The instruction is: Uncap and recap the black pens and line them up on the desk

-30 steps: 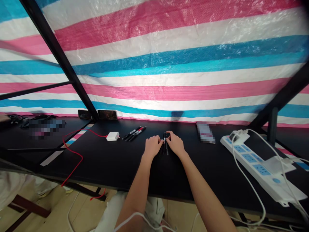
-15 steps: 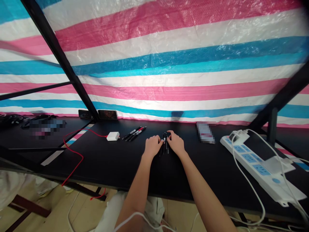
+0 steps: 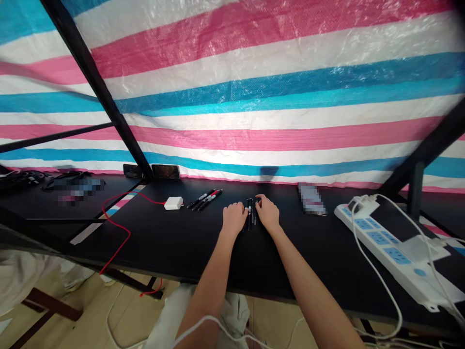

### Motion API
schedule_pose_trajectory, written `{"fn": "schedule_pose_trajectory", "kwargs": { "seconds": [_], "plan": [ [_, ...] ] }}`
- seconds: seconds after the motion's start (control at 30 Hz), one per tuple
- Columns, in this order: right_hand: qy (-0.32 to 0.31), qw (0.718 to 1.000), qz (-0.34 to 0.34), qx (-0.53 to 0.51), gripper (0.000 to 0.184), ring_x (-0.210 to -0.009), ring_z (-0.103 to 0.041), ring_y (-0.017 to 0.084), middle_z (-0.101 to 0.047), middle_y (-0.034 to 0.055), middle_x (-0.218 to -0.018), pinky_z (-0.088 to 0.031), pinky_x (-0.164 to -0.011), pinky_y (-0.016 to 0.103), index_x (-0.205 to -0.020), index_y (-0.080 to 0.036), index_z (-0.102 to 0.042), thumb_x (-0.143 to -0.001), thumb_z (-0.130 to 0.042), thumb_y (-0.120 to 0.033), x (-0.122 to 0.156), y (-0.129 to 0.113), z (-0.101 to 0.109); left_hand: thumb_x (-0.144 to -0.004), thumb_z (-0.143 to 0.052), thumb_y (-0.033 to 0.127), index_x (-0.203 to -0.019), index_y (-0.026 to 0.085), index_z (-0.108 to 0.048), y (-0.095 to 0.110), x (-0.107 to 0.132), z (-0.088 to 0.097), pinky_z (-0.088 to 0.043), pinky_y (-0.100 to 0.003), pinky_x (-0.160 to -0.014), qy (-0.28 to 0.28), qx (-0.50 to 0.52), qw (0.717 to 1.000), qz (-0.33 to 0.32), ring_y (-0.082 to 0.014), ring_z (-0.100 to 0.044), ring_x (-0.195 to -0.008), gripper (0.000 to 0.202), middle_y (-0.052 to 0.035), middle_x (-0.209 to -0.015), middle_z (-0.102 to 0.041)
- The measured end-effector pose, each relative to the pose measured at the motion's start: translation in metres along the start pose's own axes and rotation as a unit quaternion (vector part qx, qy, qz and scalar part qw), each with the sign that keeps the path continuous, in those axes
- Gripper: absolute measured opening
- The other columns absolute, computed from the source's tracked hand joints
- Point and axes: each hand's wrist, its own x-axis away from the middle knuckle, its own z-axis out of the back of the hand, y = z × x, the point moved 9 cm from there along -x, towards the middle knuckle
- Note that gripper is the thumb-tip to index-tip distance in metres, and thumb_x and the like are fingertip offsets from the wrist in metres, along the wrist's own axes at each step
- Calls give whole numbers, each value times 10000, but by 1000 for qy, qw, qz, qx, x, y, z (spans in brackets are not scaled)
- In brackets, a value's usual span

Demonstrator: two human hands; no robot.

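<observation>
Several dark pens [image 3: 250, 213] lie side by side on the black table, pointing away from me, between my two hands. My left hand [image 3: 234, 219] rests at their left side with curled fingers, its thumb and fingertips against the leftmost pen. On the other side is my right hand [image 3: 268, 212], cupped, with the index finger reaching past the far ends and the thumb close to the rightmost pen. Whether that thumb touches it is hard to see. Farther left, another group of pens [image 3: 205, 199] lies slanted, black ones with a red one among them.
A white charger [image 3: 173, 203] with a red cable [image 3: 128, 233] lies to the left. Two phones [image 3: 165, 171] lean at the back. On the right are a blurred-out packet [image 3: 312, 199] and a white power strip [image 3: 395, 254] with cables. Black frame bars [image 3: 98, 89] rise at both sides.
The pens between my hands are slightly more spread, and my right hand has eased a little away from them. The whole view has shifted slightly.
</observation>
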Motion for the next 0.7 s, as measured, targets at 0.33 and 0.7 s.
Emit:
{"fn": "schedule_pose_trajectory", "kwargs": {
  "seconds": [0.33,0.7],
  "plan": [
    [-4,998,-60,-36,326,-782,-588,166,-637,-3,-835,-353,-628,248,-1141,-250,-461,-815,-479,-264,-3,10,1,-901,-282,351,-876,153,-559,4,-1,-2,-358,-339,-745,22,-50,999,-1,-216,-555,-868,342,-88,-895,-604],
    [-12,998,-56,-32,272,-793,-588,168,-643,1,-856,-353,-657,252,-1098,-265,-509,-843,-421,-300,1,4,2,-918,-213,370,-907,164,-545,2,-2,-3,-370,-322,-747,-11,-30,999,-3,-202,-555,-883,391,-85,-927,-599]
  ]
}}
